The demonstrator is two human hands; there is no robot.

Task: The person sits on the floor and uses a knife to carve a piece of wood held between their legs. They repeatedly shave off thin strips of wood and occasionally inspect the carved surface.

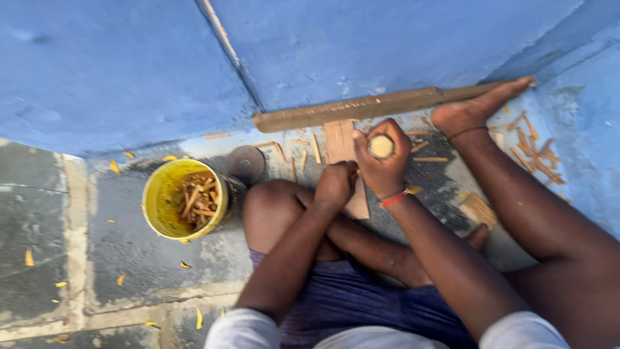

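While we sit on the floor (116, 252), our right hand (382, 161) is wrapped tight around an upright wooden peg (381, 147) over the plank (342, 155); our left hand (336, 184), fisted, grips something unseen, bucket of sticks (184, 200) nearby.

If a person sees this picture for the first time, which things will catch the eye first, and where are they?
At the centre, the right hand grips a pale round wooden piece upright, with the left hand closed just beside it over a flat wooden board. To the left on the grey floor stands a bright yellow bucket holding short wooden sticks. Behind, a long wooden plank lies along the blue wall.
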